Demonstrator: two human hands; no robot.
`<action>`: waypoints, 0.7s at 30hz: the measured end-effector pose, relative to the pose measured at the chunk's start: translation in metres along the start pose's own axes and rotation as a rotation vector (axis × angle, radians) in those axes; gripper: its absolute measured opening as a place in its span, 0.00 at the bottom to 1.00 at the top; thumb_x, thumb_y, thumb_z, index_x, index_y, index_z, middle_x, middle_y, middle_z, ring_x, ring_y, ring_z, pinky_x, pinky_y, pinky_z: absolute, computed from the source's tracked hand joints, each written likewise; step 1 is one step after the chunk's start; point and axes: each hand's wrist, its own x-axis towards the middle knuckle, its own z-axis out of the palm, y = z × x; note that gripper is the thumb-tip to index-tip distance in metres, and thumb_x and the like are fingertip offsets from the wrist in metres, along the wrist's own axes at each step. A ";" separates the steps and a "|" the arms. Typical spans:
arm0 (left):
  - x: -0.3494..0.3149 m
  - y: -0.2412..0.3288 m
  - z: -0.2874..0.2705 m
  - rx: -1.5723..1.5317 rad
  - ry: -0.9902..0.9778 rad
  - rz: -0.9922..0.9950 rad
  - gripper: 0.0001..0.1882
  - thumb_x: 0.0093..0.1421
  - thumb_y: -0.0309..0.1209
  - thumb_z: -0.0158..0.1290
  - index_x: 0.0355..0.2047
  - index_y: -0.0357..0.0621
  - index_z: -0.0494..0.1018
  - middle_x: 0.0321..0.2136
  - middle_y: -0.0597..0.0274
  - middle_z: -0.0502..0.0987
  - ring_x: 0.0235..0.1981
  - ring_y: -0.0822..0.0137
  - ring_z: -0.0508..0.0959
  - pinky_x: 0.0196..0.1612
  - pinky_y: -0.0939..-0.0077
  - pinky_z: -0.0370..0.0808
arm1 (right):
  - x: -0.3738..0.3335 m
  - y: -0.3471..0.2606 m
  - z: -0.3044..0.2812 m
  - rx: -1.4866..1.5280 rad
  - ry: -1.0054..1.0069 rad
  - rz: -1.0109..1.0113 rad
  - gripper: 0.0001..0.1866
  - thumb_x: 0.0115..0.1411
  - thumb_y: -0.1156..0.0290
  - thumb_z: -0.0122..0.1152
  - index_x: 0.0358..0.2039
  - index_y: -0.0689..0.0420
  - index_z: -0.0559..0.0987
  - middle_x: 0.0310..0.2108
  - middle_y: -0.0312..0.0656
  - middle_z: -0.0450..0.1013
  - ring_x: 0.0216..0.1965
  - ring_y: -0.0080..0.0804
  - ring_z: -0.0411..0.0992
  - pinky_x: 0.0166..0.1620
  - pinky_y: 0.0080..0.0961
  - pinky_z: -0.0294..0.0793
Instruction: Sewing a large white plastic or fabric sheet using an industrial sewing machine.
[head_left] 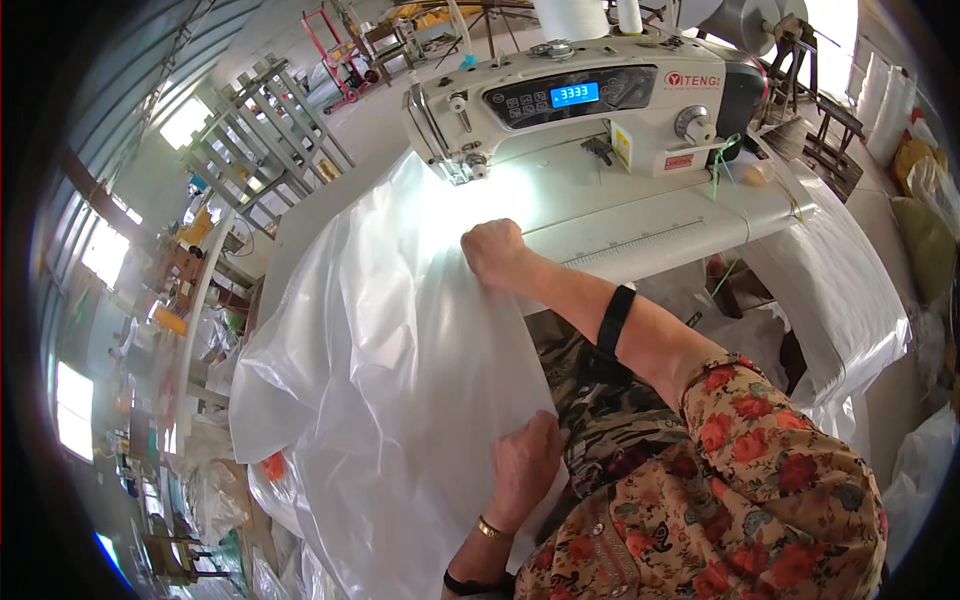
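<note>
A large translucent white plastic sheet (pixel 400 400) hangs in loose folds off the left side of the sewing machine table (pixel 640 228). Its upper part lies under the bright lamp by the needle end of the sewing machine (pixel 570 110). My right hand (pixel 493 252) is closed on the sheet's right edge, just in front of the needle area. Lower down, close to my body, my left hand (pixel 527 460) is closed in a fist on the same edge. The fingertips of both hands are mostly hidden. Glare washes out the needle and presser foot.
White thread cones (pixel 572 18) stand behind the machine. To the right, a long white plastic strip (pixel 835 290) drapes over the table end. A green string (pixel 722 165) hangs by the machine's dial. Grey metal frames (pixel 265 145) and a red hand truck (pixel 335 60) stand further back.
</note>
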 end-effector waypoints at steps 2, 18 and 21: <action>0.011 0.001 -0.002 0.032 0.024 -0.004 0.05 0.57 0.25 0.53 0.27 0.41 0.68 0.18 0.51 0.73 0.20 0.47 0.75 0.22 0.59 0.70 | 0.015 0.006 0.007 0.018 0.071 0.029 0.08 0.47 0.73 0.65 0.31 0.54 0.84 0.36 0.42 0.80 0.43 0.36 0.78 0.42 0.30 0.75; 0.001 0.017 0.025 -0.001 0.139 0.097 0.08 0.54 0.24 0.54 0.23 0.42 0.65 0.18 0.56 0.71 0.20 0.53 0.74 0.22 0.60 0.68 | -0.066 0.001 0.023 0.092 0.296 -0.012 0.09 0.48 0.79 0.54 0.31 0.63 0.76 0.26 0.50 0.77 0.33 0.47 0.77 0.46 0.43 0.65; 0.000 0.017 0.025 0.041 0.135 0.123 0.08 0.53 0.24 0.54 0.22 0.42 0.64 0.17 0.56 0.69 0.19 0.53 0.73 0.21 0.60 0.68 | -0.073 0.001 0.035 -0.021 0.246 -0.067 0.09 0.50 0.74 0.55 0.33 0.55 0.78 0.29 0.42 0.76 0.36 0.41 0.76 0.54 0.50 0.58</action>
